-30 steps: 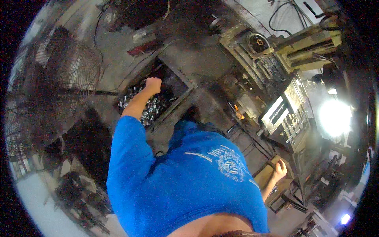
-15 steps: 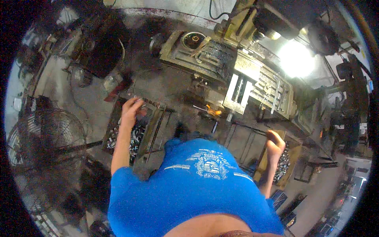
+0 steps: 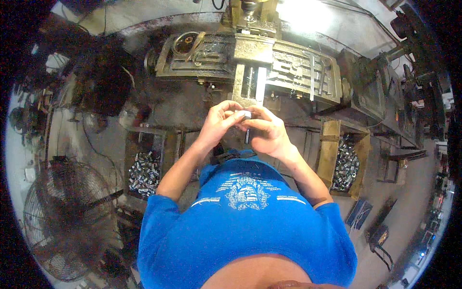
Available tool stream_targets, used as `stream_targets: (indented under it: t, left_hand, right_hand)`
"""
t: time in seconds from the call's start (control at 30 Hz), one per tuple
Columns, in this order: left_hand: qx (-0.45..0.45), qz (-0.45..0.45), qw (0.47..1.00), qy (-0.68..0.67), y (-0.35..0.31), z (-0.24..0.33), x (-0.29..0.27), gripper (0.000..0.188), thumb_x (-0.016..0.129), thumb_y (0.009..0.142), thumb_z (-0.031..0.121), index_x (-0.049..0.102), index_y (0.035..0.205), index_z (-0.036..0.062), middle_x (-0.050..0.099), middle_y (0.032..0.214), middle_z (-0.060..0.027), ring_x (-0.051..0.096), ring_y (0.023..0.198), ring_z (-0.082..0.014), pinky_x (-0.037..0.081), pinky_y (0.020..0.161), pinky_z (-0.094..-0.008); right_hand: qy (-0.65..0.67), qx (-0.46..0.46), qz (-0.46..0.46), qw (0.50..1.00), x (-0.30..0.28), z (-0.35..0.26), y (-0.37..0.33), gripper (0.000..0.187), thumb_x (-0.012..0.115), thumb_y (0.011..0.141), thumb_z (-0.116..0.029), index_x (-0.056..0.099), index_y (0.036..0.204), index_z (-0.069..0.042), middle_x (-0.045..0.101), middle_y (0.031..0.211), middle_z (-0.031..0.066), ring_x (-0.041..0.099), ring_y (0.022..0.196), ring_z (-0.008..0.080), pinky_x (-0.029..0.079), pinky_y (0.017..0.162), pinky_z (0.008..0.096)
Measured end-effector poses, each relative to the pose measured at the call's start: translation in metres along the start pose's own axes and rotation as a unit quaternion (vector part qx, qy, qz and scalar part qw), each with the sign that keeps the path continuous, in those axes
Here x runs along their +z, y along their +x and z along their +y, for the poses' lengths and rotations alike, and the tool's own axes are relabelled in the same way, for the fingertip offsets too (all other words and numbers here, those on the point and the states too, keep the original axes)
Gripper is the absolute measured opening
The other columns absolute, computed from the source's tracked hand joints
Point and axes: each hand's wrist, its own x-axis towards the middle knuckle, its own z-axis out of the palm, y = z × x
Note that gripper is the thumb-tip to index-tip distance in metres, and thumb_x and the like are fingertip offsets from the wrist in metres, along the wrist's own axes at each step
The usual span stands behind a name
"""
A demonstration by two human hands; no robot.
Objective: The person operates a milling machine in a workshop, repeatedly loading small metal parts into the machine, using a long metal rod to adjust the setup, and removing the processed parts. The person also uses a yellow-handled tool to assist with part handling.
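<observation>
Both my hands meet in front of the machine vise (image 3: 261,86). My left hand (image 3: 219,126) pinches a small light-grey metal piece (image 3: 246,115) between thumb and fingers. From the other side, my right hand (image 3: 269,134) has its curled fingers on the same piece. Parts of the piece are hidden by the fingers, so its full shape cannot be made out. The vise sits on the slotted table of a milling machine (image 3: 211,65), just beyond the hands. Below the fingers a dark handle or rod (image 3: 247,137) shows.
Left stands an open box (image 3: 129,156) with many small metal pieces (image 3: 144,173). On the right, a wooden crate (image 3: 328,154) holds similar shiny pieces (image 3: 346,166). A large caged fan (image 3: 67,216) is at lower left. The machine spindle (image 3: 249,7) hangs beyond the vise.
My hands were apart, the left over the left box and the right beside the right crate. Now they are together at the vise, on the metal piece. The view has turned.
</observation>
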Motion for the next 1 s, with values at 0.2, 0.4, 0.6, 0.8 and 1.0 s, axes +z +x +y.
stream_targets:
  t: [0.2, 0.4, 0.6, 0.8, 1.0]
  left_hand:
    - [0.006, -0.005, 0.998, 0.057, 0.004, -0.006, 0.006, 0.018, 0.061, 0.082, 0.009, 0.059, 0.096, -0.0013, 0.063, 0.082, -0.0056, 0.059, 0.068, -0.0111, 0.048, 0.065, -0.0239]
    - [0.017, 0.006, 0.999, 0.042, 0.022, -0.001, 0.000, 0.019, 0.061, 0.081, 0.008, 0.060, 0.096, -0.0024, 0.063, 0.080, -0.0062, 0.059, 0.066, -0.0101, 0.049, 0.063, -0.0240]
    - [0.035, -0.021, 0.999, 0.024, 0.064, 0.003, -0.035, 0.017, 0.058, 0.082, 0.006, 0.060, 0.096, -0.0030, 0.064, 0.078, -0.0090, 0.061, 0.064, -0.0129, 0.050, 0.061, -0.0256]
    - [0.084, 0.029, 0.993, 0.082, 0.159, 0.020, -0.110, 0.019, 0.058, 0.082, 0.008, 0.059, 0.097, -0.0029, 0.064, 0.081, -0.0098, 0.061, 0.064, -0.0138, 0.049, 0.063, -0.0251]
    - [0.115, 0.043, 0.987, 0.104, 0.272, 0.019, -0.154, 0.019, 0.061, 0.079, 0.006, 0.059, 0.094, -0.0057, 0.064, 0.077, -0.0077, 0.060, 0.062, -0.0120, 0.046, 0.058, -0.0223]
  right_hand:
    - [0.039, 0.008, -0.009, 0.999, -0.024, 0.007, -0.006, 0.040, 0.055, 0.052, -0.003, 0.063, 0.091, -0.003, 0.054, 0.108, 0.0186, 0.054, 0.099, 0.0335, 0.044, 0.086, 0.0359]
    - [-0.141, -0.067, 0.023, 0.987, -0.021, 0.005, 0.009, 0.043, 0.059, 0.046, -0.006, 0.062, 0.089, -0.001, 0.053, 0.114, 0.0155, 0.049, 0.106, 0.0360, 0.042, 0.088, 0.0419]
    - [-0.221, -0.087, -0.006, 0.971, -0.019, 0.013, 0.035, 0.045, 0.060, 0.043, -0.008, 0.061, 0.087, -0.001, 0.055, 0.114, 0.0111, 0.046, 0.110, 0.0353, 0.039, 0.091, 0.0462]
    - [-0.210, 0.030, 0.069, 0.975, -0.043, -0.003, 0.043, 0.037, 0.057, 0.051, -0.009, 0.061, 0.088, -0.002, 0.060, 0.099, 0.0132, 0.054, 0.098, 0.0331, 0.044, 0.085, 0.0400]
    - [-0.185, 0.184, 0.164, 0.951, -0.047, -0.001, 0.006, 0.037, 0.056, 0.054, -0.008, 0.063, 0.090, 0.000, 0.062, 0.092, 0.0157, 0.058, 0.089, 0.0286, 0.046, 0.081, 0.0350]
